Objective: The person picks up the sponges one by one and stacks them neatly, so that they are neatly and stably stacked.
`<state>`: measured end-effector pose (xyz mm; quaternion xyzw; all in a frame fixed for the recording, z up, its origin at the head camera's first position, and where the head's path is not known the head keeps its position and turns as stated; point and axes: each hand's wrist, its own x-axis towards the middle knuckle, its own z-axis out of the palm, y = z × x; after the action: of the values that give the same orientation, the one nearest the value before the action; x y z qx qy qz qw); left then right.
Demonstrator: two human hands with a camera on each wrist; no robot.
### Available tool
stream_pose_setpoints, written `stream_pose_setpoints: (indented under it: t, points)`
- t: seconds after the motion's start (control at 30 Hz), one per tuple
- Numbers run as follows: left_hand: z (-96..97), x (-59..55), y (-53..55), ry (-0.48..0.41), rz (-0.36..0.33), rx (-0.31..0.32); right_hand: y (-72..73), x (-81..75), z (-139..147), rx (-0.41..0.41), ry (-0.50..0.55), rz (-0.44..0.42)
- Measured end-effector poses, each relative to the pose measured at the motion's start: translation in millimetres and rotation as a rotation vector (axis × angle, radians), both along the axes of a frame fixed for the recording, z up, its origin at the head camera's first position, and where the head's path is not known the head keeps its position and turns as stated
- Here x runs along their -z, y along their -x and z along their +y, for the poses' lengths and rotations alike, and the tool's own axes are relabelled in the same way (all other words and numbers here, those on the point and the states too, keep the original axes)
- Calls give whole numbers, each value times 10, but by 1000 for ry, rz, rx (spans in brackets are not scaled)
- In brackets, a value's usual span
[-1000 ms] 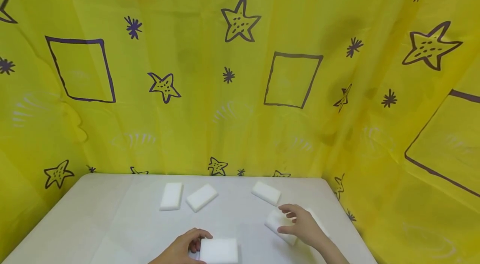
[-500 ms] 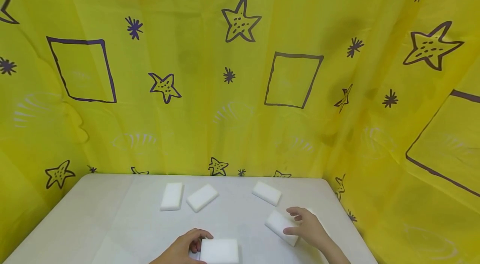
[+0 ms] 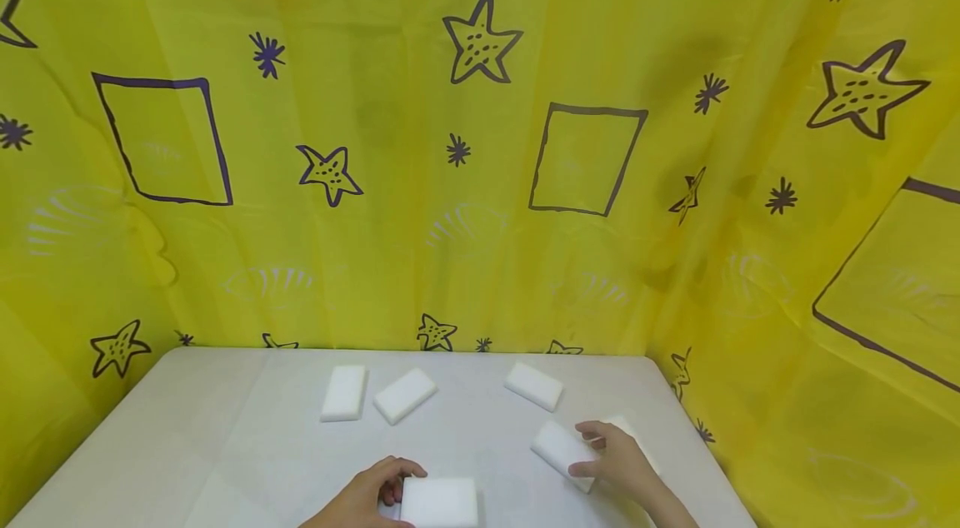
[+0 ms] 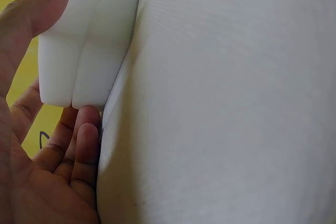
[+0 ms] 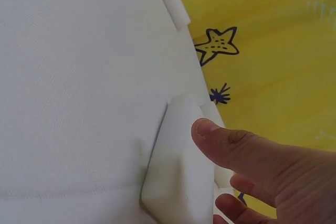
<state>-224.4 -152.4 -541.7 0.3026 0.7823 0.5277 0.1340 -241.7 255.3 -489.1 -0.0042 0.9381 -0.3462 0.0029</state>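
Observation:
My left hand (image 3: 371, 495) holds a stack of two white sponge blocks (image 3: 441, 503) at the table's near edge. In the left wrist view the two layers of the stack (image 4: 86, 61) show, with the thumb against one and fingertips at the short end. My right hand (image 3: 621, 465) is over the right end of another white sponge block (image 3: 557, 446), thumb and fingers spread apart. In the right wrist view the thumb reaches over this block (image 5: 176, 166); whether it touches cannot be told. One more white sponge block (image 3: 624, 426) is partly hidden behind the right hand.
On the white table (image 3: 255, 445), a sponge block (image 3: 344, 393) and a second sponge block (image 3: 405, 396) lie at the back left. Another sponge block (image 3: 533, 386) lies at the back right. A yellow curtain (image 3: 390, 261) with star drawings surrounds the table's back and sides.
My right hand has shifted rightward and slightly down over the sponge block, its thumb and fingers now nearer the block's right end. The left hand and the sponges have stayed put.

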Motion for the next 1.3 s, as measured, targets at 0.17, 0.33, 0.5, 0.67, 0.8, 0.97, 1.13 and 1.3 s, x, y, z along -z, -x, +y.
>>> stream_pose_setpoints:
  t: [0.17,0.33,0.5,0.67,0.8,0.97,1.13,1.3]
  points:
    - [-5,4,5,10,31,4,-4,11,-31,14,-8,-45]
    - [-9,15,6,8,53,11,-2,25,-40,12,-23,-50]
    - [-10,20,4,6,63,15,-14,23,-43,-1,-22,-30]
    - [-6,9,0,3,38,16,-19,9,-53,-20,-23,-25]
    - [-6,15,6,4,34,18,-16,-1,-56,-30,-30,-28]
    - [-12,40,14,-3,50,24,-10,6,-52,-38,-48,-16]
    - [-13,46,15,-6,56,23,1,22,-48,-38,-54,-8]
    - [-9,37,12,-1,41,13,4,29,-46,-39,-48,-8]
